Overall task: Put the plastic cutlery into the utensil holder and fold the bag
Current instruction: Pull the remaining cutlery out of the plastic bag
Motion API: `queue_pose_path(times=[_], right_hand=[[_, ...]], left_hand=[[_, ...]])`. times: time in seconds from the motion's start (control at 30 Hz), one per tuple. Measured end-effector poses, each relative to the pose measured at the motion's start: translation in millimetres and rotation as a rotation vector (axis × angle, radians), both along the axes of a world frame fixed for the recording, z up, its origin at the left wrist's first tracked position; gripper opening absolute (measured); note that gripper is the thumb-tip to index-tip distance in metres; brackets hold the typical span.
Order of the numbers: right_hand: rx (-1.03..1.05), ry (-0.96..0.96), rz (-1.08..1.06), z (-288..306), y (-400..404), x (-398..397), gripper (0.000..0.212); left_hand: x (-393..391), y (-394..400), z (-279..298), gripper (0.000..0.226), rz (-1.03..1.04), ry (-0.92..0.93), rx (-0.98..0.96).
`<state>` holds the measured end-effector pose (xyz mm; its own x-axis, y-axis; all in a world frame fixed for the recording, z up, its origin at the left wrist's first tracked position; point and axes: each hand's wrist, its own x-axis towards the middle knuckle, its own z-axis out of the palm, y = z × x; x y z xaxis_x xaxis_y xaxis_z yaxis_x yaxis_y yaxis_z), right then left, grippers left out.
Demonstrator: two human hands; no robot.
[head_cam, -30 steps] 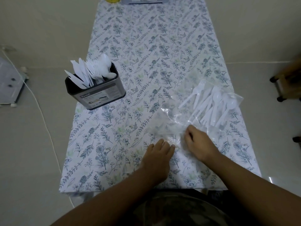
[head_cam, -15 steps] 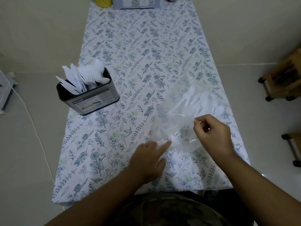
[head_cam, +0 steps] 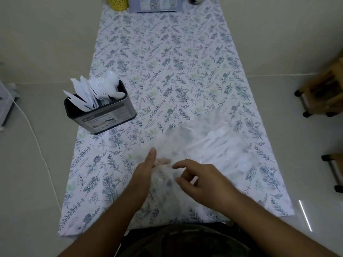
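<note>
Left hand (head_cam: pixel 146 169) edge-on, fingers straight against the clear plastic bag's (head_cam: pixel 187 145) near end; right hand (head_cam: pixel 202 179) just beside, fingers loosely curled, grip unclear. White cutlery (head_cam: pixel 222 145) inside bag, beyond right hand. Utensil holder (head_cam: pixel 104 115) far left of hands, on floral tablecloth (head_cam: pixel 167 62).

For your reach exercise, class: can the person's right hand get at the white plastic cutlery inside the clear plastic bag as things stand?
Probably yes. The right hand hovers at the near end of the clear plastic bag, where the left hand touches it; the white plastic cutlery lies inside, though whether the mouth is open is unclear.
</note>
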<state>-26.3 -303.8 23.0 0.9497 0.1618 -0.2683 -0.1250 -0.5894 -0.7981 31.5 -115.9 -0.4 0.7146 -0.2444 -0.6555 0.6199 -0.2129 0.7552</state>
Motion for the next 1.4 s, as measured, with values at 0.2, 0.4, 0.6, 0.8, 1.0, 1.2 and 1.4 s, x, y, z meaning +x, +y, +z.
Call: queue_pose_path(times=[0.2,0.4,0.6,0.8,1.0,1.2,1.4], right_hand=[[-0.342,-0.060,-0.258,-43.8,-82.4,32.4,0.053],[-0.560,-0.024,-0.091,-81.7,-115.7,32.1,0.058],[-0.603,-0.252,-0.157,-107.3,-110.4,24.1,0.035],[-0.577,-0.346,-0.202,-102.4,-107.2,28.5,0.007],[-0.485,-0.437,-0.325,-80.6,-109.8,30.7,0.013],[-0.397,-0.548,-0.377,-43.8,-104.4,26.8,0.018],[-0.357,-0.617,-0.333,-16.0,-102.6,20.4,0.016]], left_hand=[[-7.1,-10.5,5.3,0.019,0.253,0.161,-0.047],[2.9,-6.9,14.0,0.017,0.453,0.097,-0.097],[8.6,-5.8,21.1,0.018,0.487,0.024,-0.088],[9.5,-7.0,18.3,0.020,0.545,-0.018,-0.042],[-0.3,4.0,-1.1,0.050,0.433,-0.410,0.425],[-9.4,8.6,-31.8,0.043,0.359,-0.255,0.327],[-14.2,-0.9,-38.2,0.048,0.255,-0.281,0.345]])
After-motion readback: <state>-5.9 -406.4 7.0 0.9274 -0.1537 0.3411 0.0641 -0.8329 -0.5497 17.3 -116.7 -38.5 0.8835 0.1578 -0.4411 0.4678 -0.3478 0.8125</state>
